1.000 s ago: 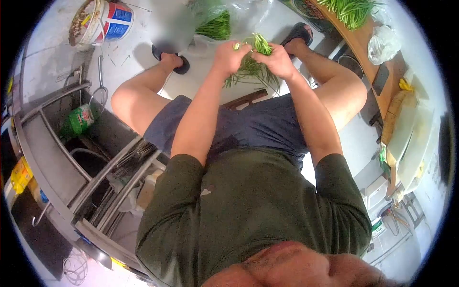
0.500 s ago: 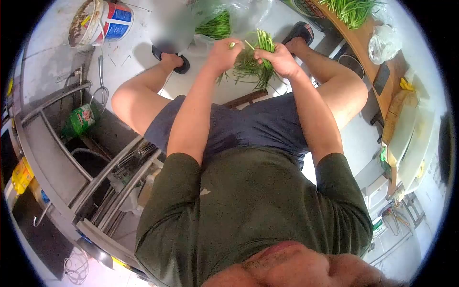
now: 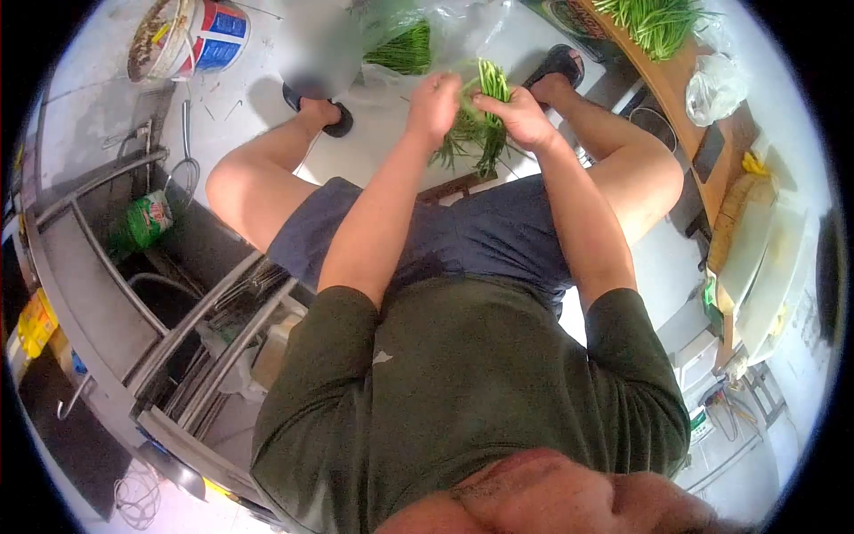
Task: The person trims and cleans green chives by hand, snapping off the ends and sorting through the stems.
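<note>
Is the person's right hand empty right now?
No, the right hand is closed around a bunch of green stems.

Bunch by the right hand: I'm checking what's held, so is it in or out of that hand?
In: the right hand grips the bunch, whose stems stick out on both sides.

1 head-worn view looks down and forward — the wearer's torso (image 3: 485, 374) close at lower centre, left hand (image 3: 433, 109) and right hand (image 3: 523, 117) farther off at upper centre — within a round, dark-cornered field.
</note>
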`<state>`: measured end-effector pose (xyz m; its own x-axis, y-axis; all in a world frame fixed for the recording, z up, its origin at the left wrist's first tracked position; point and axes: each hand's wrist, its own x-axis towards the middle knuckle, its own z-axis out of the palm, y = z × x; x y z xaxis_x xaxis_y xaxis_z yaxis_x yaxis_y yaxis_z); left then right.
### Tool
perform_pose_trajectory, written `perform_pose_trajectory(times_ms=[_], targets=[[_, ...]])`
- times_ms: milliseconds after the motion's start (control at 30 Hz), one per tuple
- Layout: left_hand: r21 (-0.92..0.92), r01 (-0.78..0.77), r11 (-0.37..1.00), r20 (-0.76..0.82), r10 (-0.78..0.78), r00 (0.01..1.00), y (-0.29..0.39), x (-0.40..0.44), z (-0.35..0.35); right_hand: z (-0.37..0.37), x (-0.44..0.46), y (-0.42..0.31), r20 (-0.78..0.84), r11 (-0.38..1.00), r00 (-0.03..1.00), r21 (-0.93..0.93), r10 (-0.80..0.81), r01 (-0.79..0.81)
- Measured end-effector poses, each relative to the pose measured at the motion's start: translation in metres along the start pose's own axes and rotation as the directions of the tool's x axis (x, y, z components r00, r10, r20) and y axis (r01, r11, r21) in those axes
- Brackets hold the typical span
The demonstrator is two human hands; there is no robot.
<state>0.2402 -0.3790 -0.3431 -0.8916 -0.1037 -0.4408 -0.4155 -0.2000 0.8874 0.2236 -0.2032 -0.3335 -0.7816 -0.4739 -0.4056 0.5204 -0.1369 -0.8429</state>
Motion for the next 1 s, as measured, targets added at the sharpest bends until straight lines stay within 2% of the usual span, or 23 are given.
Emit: perform_pose_trajectory(times_ms=[33,133,167,233,333,367,433,467,533,667,733,867,900,1000], targets=[[-0.016,-0.015,1.000,-0.054,0.014,0.998,-0.002,0.005,-0.001,-0.004,0.002,0.003,0.000,1.000,1.000,-0.018,-0.003,0.003],[-0.081,0.010,0.997,-0.056,-0.015,0.998,0.012,-0.002,-0.001,-0.005,0.002,0.006,-0.001,0.998,1.000,-0.059,-0.014,0.014],[0.105,-0.052,0.993,-0.026,0.055,0.998,0.023,-0.008,0.000,-0.004,0.002,0.005,-0.002,0.997,1.000,-0.072,-0.018,0.018],[0.453,-0.185,0.872,0.070,0.172,0.983,0.043,-0.019,0.003,-0.008,0.006,0.009,0.026,0.992,1.000,-0.123,-0.015,0.018],[0.388,-0.267,0.882,0.198,0.203,0.959,0.044,-0.015,0.006,-0.008,0.008,0.011,0.058,0.978,0.998,-0.202,-0.031,0.042],[0.368,-0.212,0.905,0.170,0.159,0.973,0.045,-0.016,0.006,-0.008,0.007,0.010,0.065,0.972,0.997,-0.229,-0.040,0.054],[0.324,-0.102,0.941,0.118,0.067,0.991,0.050,-0.018,0.007,-0.006,0.006,0.009,0.045,0.983,0.997,-0.167,-0.066,0.073],[0.271,-0.096,0.958,0.095,0.072,0.993,0.047,-0.017,0.008,-0.004,0.005,0.008,0.035,0.987,0.996,-0.135,-0.079,0.083],[0.160,-0.087,0.983,0.045,0.081,0.996,0.039,-0.013,0.008,0.000,0.000,0.000,0.029,0.977,0.997,-0.201,-0.066,0.070],[0.249,-0.102,0.963,0.077,0.085,0.993,0.033,-0.006,0.004,-0.001,0.000,0.003,0.019,0.945,0.999,-0.324,-0.036,0.040],[0.245,-0.101,0.964,0.088,0.082,0.993,0.032,-0.004,0.003,-0.001,0.002,0.007,0.004,0.972,0.999,-0.231,-0.042,0.042],[0.055,0.028,0.998,0.058,-0.032,0.998,0.034,-0.006,-0.003,-0.008,0.005,0.009,-0.024,0.997,1.000,-0.074,-0.007,0.005],[0.036,0.036,0.999,0.063,-0.038,0.997,0.033,-0.006,-0.005,0.001,0.001,0.002,-0.079,0.999,0.997,0.040,-0.023,0.026],[0.012,0.062,0.998,0.063,-0.062,0.996,0.031,-0.005,-0.009,-0.001,0.005,0.006,-0.154,0.994,0.983,0.033,-0.099,0.106]])
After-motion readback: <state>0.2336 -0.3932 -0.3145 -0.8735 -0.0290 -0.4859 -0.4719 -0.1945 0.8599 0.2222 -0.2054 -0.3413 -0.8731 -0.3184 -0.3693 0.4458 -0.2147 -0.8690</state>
